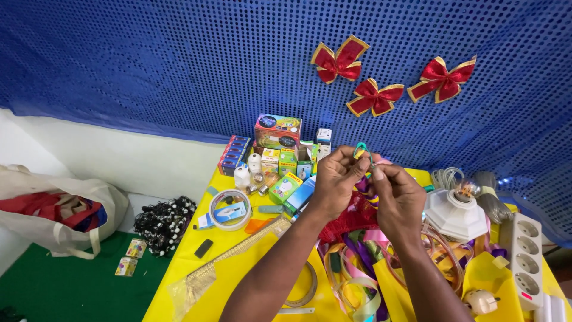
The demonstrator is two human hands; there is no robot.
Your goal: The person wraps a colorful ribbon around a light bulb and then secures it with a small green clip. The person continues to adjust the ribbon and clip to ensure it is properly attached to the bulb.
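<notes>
Centre frame: left hand [335, 179] and right hand [398, 200] both pinch a thin teal ribbon loop [361, 149] above the ribbon pile [357, 250]. Risk: narrow fingertip grip; loop may slip and drop into the tangle.

glossy satin ribbons [357, 250], sequined blue cloth [179, 59], perhaps plastic yellow tablecloth [226, 286]
</notes>
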